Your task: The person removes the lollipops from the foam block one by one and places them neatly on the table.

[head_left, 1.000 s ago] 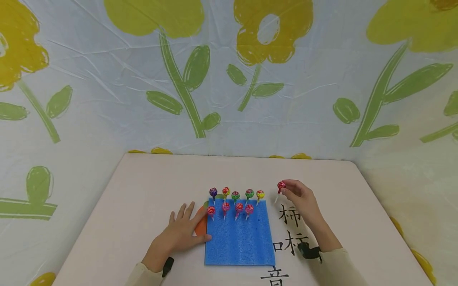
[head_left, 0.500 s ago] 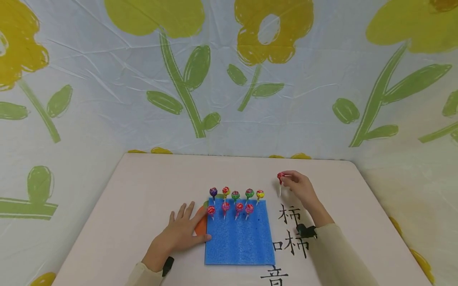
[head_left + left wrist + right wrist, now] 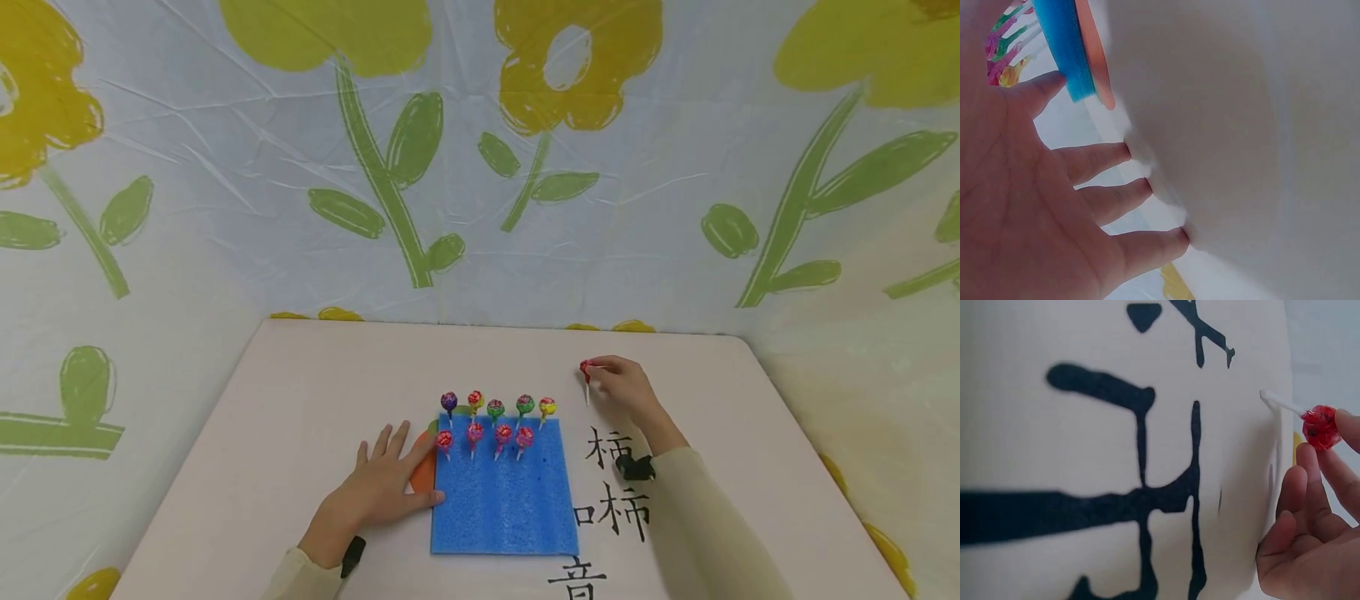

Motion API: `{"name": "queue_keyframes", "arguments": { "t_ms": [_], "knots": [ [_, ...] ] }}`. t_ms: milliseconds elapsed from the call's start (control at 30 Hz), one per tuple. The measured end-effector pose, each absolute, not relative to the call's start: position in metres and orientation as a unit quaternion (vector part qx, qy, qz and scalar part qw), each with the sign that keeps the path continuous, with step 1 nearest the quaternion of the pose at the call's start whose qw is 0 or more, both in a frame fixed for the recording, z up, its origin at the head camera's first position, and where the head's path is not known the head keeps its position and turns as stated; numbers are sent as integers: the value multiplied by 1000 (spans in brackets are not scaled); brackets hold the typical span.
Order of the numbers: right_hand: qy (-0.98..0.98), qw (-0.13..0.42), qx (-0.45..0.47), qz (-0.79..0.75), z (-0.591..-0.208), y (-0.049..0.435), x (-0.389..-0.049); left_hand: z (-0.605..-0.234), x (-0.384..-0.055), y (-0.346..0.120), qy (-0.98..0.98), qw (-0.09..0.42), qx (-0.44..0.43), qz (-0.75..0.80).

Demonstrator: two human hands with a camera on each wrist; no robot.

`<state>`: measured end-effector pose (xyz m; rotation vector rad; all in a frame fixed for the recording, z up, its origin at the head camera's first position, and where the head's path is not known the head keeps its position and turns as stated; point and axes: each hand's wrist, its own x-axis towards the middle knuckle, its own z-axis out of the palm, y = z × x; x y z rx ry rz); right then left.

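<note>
My right hand pinches a red-wrapped lollipop by its head between thumb and fingers, beyond the board's far right corner. Its white stick points down, with the tip close to the table in the right wrist view. A blue foam board lies in front of me. Several lollipops stand in it in two rows: purple, yellow and green heads along the far edge, pink ones nearer. My left hand is spread on the table at the board's left side, thumb and index finger touching its edge.
An orange shape with green shows from under the board's left edge. Black printed characters mark the white table to the right of the board. A flower-patterned cloth stands behind and around the table.
My right hand has moved away from me with the red lollipop, then slightly lower, and the stick has swung from slanted to nearly upright. My left hand stays put.
</note>
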<state>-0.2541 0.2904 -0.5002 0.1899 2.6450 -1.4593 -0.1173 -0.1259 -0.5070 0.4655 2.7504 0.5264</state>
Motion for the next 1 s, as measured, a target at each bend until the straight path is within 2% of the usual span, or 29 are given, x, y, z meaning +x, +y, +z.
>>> {"name": "queue_keyframes", "arguments": {
  "t_ms": [1000],
  "knots": [
    [880,71,114,-455,-510,285,-260,-505,-117,-126,959,147,164,179]
  ]
}}
